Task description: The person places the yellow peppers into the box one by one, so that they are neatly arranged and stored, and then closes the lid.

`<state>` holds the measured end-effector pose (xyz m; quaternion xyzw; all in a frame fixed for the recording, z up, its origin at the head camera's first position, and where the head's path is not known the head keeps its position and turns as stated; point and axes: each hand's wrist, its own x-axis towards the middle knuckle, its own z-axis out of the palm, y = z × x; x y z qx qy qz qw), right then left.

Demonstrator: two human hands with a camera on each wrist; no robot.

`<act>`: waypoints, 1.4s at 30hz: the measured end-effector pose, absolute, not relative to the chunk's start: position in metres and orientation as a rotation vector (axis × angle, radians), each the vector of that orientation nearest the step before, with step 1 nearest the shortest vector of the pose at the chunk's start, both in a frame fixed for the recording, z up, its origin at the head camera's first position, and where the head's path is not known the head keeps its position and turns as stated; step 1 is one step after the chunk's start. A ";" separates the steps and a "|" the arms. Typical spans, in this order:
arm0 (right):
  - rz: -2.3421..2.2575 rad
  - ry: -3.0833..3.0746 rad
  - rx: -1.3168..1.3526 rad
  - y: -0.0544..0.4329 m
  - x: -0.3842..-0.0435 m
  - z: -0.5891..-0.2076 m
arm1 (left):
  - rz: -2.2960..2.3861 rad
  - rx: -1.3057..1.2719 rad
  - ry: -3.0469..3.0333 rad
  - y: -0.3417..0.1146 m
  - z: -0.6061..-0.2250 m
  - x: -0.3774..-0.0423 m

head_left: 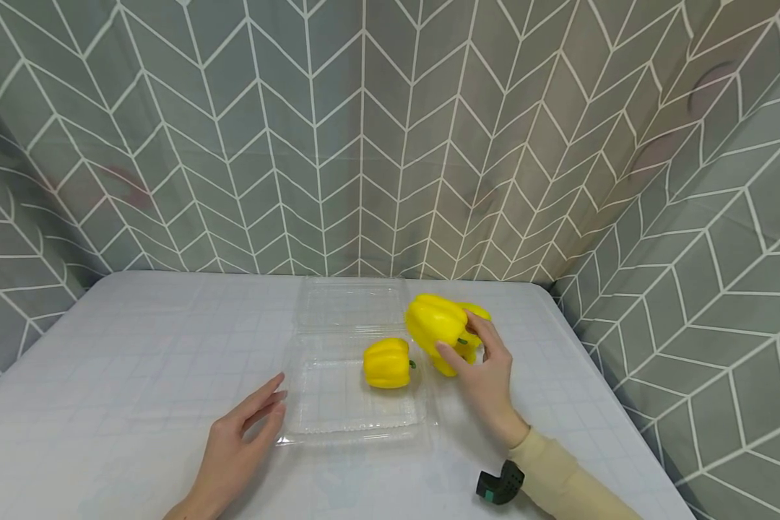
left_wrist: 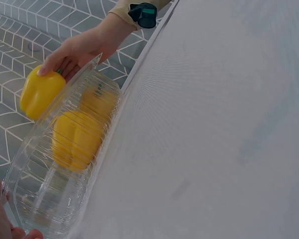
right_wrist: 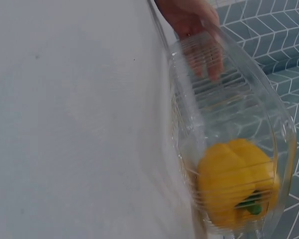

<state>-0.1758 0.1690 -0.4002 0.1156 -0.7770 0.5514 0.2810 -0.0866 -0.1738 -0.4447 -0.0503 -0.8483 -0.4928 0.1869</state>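
Note:
My right hand (head_left: 490,383) grips a yellow bell pepper (head_left: 435,320) by its stem end, fingers and thumb apart on its sides. The pepper is raised to the right of a clear plastic clamshell container (head_left: 325,415), whose lid (head_left: 351,303) lies folded back. A second yellow bell pepper (head_left: 386,365) lies on its side in the container's base, its green stem to the right. More yellow pepper (head_left: 477,311) shows behind the held one, partly hidden. My left hand (head_left: 237,440) rests at the container's left edge, fingers nearly straight and fingertips at the rim.
A white cloth covers the table (head_left: 136,347). Patterned grey curtains (head_left: 338,144) hang behind it and at both sides. A black wrist device (head_left: 500,482) sits at the right sleeve.

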 end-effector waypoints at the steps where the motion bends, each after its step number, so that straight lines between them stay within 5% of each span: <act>1: 1.479 -2.084 0.313 0.167 -0.175 -0.398 | -1.387 -0.144 -2.387 -0.174 -0.445 -0.087; 42: 1.554 -2.354 0.570 0.125 -0.164 -0.389 | -1.407 -0.178 -2.343 -0.171 -0.444 -0.086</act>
